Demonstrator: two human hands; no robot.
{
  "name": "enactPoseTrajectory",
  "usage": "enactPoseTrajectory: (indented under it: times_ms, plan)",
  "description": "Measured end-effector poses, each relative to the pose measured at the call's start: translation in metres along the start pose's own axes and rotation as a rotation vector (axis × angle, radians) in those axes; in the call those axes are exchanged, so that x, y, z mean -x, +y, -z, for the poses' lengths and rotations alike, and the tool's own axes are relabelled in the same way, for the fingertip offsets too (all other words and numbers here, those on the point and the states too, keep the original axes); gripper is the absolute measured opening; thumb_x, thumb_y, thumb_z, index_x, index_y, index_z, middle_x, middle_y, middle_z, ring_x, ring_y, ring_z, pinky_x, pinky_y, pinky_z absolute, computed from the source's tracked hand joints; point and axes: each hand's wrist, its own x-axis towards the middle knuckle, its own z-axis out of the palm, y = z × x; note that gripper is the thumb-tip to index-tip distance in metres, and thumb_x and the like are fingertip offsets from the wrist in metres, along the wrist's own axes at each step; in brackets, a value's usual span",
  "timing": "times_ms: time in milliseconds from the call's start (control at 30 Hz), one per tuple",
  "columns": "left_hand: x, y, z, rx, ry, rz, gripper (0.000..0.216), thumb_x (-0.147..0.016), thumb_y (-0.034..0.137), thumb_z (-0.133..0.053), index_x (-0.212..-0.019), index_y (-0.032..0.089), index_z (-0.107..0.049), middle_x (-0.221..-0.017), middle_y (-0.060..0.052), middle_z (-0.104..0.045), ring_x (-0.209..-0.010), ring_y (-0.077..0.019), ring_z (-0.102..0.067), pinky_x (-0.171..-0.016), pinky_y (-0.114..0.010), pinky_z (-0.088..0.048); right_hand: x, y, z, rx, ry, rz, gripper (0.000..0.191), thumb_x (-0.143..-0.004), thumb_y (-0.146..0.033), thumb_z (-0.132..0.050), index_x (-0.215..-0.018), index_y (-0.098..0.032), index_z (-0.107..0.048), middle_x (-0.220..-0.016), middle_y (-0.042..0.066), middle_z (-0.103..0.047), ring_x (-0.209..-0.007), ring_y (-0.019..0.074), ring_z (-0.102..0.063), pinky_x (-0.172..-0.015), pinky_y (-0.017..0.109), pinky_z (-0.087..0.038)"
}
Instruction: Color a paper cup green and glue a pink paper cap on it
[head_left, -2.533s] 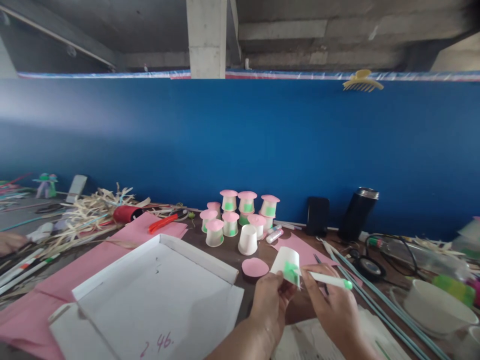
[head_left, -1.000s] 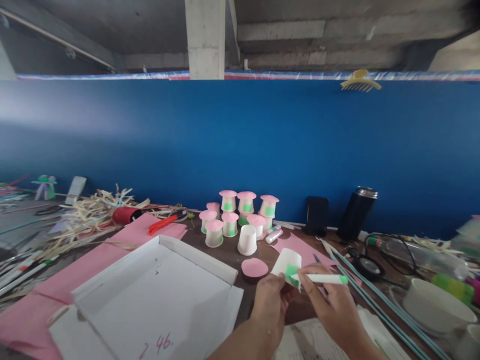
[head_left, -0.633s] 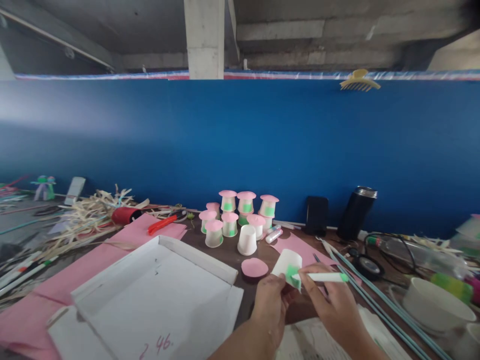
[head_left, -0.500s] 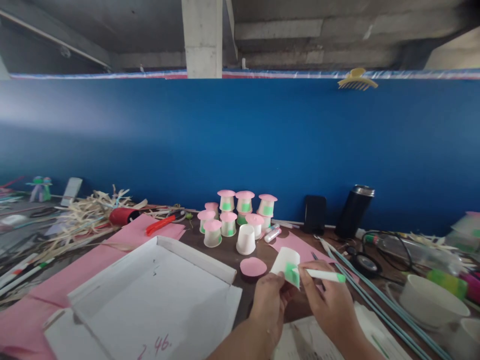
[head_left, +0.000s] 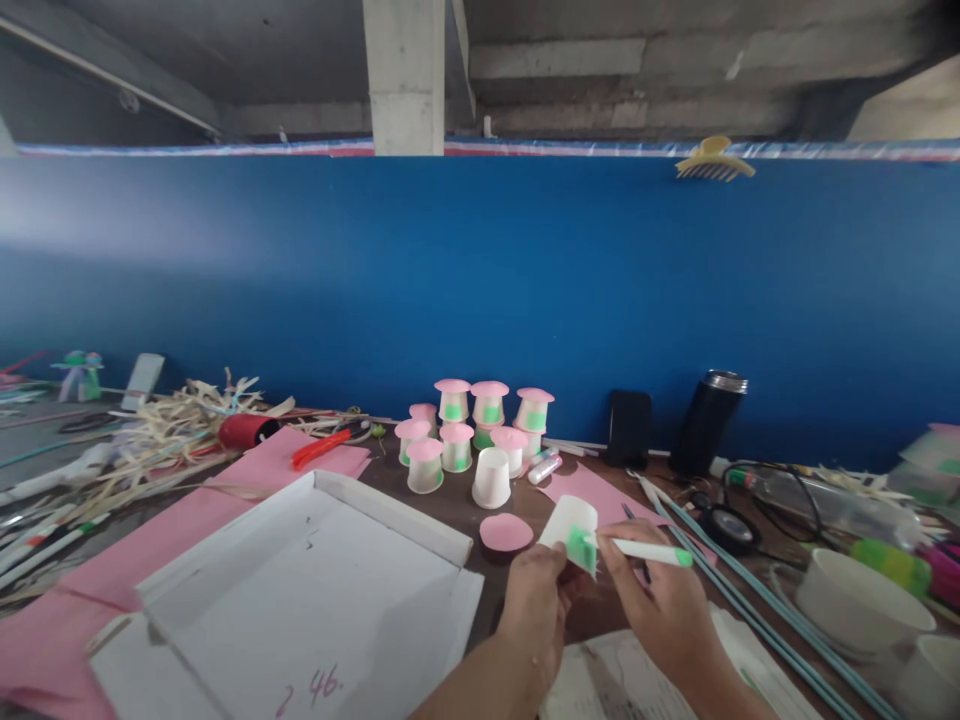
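Observation:
My left hand is closed around the base of a white paper cup, held tilted, with a green patch on its side. In my right hand is a white marker with a green end, its tip against the green patch. A pink paper disc lies just left of the held cup. Behind it an upside-down plain white cup stands on the table. Several small cups with pink disc tops and green patches are grouped beyond, some of them stacked.
A white box lid covers the front left, over pink paper. Straw-like strips lie at the left. A black flask and a black phone-like slab stand by the blue partition. Pale blue rods and a white bowl are at right.
The held cup and both hands have barely shifted; the marker tip stays on the green patch. At the far left, a pale blurred shape now shows over the strips.

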Motion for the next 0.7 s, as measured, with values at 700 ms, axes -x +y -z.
enactPoseTrajectory:
  times_ms: [700]
  plan:
    - [0.0011,0.0015,-0.0006,0.008,-0.046,0.005,0.013,-0.065,0.019,-0.071,-0.071,0.009,-0.065,-0.075,-0.009,-0.066,-0.068,-0.0151,-0.058,-0.066,-0.029,-0.049,0.0003,-0.0044,-0.0008,0.012,0.018,-0.026,0.015,-0.089,-0.03,-0.048,-0.087,-0.02,-0.058,-0.084,0.006,-0.065,-0.08,0.0204,-0.061,-0.074,0.032,-0.047]
